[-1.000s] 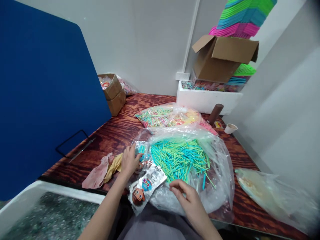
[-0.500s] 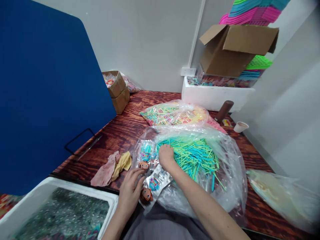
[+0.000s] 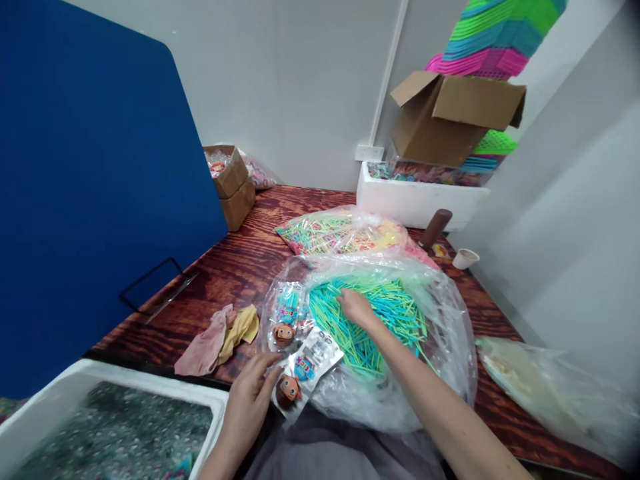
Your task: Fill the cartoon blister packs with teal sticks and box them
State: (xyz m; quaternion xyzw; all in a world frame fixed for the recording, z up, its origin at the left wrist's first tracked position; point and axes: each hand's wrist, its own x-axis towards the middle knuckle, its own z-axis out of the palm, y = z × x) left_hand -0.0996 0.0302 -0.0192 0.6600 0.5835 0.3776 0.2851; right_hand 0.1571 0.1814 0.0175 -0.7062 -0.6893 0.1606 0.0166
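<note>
While dipping the right hand (image 3: 356, 308) into green and blue sticks (image 3: 347, 340) in the clear plastic bag (image 3: 453, 333), cannot tell if pinching any; rests the spread left hand (image 3: 251, 390) by the silver cartoon packet (image 3: 306, 373).

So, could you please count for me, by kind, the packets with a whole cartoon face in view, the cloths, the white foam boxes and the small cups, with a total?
Packets with a whole face: 2
Cloths: 2
White foam boxes: 2
Small cup: 1
Total: 7
</note>
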